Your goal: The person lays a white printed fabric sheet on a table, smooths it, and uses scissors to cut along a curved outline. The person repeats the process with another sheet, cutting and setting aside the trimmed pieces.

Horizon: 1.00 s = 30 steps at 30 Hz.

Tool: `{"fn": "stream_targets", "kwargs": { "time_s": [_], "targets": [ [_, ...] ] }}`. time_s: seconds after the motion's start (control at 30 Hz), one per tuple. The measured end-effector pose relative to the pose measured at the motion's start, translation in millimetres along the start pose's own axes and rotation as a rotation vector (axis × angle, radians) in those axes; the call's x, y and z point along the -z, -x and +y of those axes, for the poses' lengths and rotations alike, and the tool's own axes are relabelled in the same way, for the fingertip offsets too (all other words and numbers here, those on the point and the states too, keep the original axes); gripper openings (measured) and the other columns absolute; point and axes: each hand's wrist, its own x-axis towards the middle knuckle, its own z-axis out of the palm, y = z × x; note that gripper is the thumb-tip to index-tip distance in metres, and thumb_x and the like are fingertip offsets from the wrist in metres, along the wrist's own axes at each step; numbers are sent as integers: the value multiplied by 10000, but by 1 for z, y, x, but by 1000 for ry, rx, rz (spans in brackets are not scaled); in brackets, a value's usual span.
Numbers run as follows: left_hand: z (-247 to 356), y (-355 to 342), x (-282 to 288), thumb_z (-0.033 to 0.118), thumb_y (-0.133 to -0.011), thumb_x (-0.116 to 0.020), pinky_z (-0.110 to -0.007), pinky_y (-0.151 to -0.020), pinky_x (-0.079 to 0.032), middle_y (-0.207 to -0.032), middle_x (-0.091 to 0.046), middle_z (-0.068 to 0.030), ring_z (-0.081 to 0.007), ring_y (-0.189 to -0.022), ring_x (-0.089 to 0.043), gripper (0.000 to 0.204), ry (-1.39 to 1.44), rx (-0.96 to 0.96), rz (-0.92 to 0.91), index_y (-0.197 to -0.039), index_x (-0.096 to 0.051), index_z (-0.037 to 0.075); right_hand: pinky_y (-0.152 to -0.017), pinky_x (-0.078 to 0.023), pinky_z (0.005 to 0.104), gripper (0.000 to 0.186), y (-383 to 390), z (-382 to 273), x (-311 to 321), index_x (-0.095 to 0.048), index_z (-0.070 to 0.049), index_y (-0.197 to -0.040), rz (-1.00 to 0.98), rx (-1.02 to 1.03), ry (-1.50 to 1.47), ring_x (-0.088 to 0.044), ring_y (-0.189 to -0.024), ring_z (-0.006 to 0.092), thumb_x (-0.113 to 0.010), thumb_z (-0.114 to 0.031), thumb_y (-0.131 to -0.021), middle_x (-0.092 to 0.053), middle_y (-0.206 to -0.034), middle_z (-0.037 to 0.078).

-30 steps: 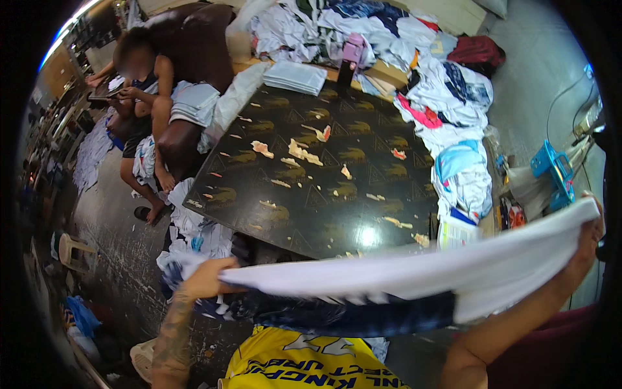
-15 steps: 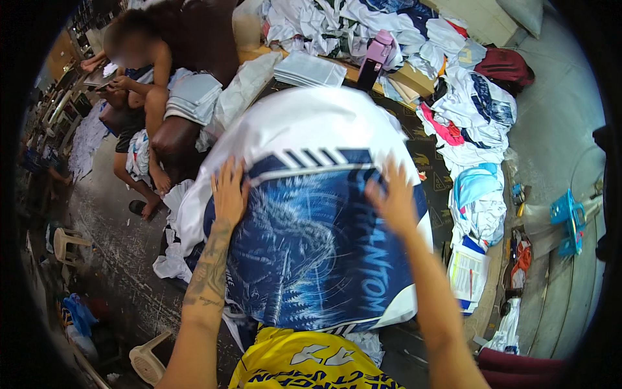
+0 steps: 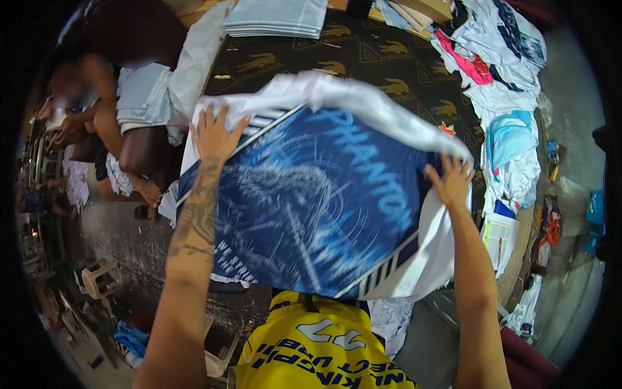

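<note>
A printed cloth piece, dark blue with light-blue artwork, striped trims and white borders [image 3: 291, 194], is spread over the near part of the black patterned table [image 3: 272, 61]. On its upper left, my left hand [image 3: 220, 135] rests with fingers spread. My right hand [image 3: 451, 181] touches its right edge, fingers apart and slightly bent. The white far border is rumpled and blurred. A yellow printed garment [image 3: 311, 343] shows below the cloth, on me.
A person [image 3: 100, 110] sits on a brown seat at left, beside folded pale cloths [image 3: 142, 91]. More folded pieces [image 3: 275, 16] lie at the table's far edge. Garment piles [image 3: 499, 149] and papers [image 3: 499, 240] line the right. A plastic stool [image 3: 97, 279] stands lower left.
The cloth went from stretched in my hands to spread on the table, then turned so its trim runs diagonally. My right hand moved out to the right edge, my left hand slightly up.
</note>
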Motion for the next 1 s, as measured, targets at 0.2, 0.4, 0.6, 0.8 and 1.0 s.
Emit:
{"fn": "stream_targets", "kwargs": {
  "time_s": [0.2,0.4,0.6,0.8,1.0],
  "targets": [
    [-48,39,28,713,-907,-719,-697,-1273,-177,-1731,-361,-191,-443,-1598,-306,988,48,19,-89,-1684,-407,189,-1229,-10,795,1012,180,-57,-37,-400,-244,-1695,-66,253,-134,-98,-1628,564,-598,-836,-899,-224,-1793,186],
    [33,-63,-27,807,-926,-608,-679,-1286,-183,-1772,-278,-187,-468,-1621,-247,1008,65,-92,151,-1713,-338,237,-1276,16,728,963,164,-32,-91,-426,-250,-1683,-23,34,-62,-40,-1653,503,-692,-726,-889,-213,-1805,134],
    [140,-154,-41,945,-883,-468,-637,-1316,-108,-1796,-222,-166,-408,-1660,-160,1123,181,-216,-108,-1736,-267,243,-1263,-206,706,865,59,73,-12,-367,-270,-1703,104,142,-33,-186,-1622,508,-725,-554,-969,-263,-1788,137],
    [82,79,39,402,-1024,-692,-682,-1295,-91,-1757,-248,-256,-467,-1632,-194,854,290,46,-54,-1728,-281,146,-1307,-195,571,861,248,119,-39,-351,24,-1650,0,-685,-269,-202,-1601,534,-707,-431,-1011,-228,-1730,347],
    [191,365,98,224,-790,-863,-517,-1116,-417,-1188,-668,-113,-354,-1190,-606,388,837,-550,-525,-1117,-718,75,-1143,-446,492,587,317,214,-88,-516,33,-1456,111,-455,-270,-555,-1329,467,-741,-115,-934,-580,-1396,279]
  ]
}}
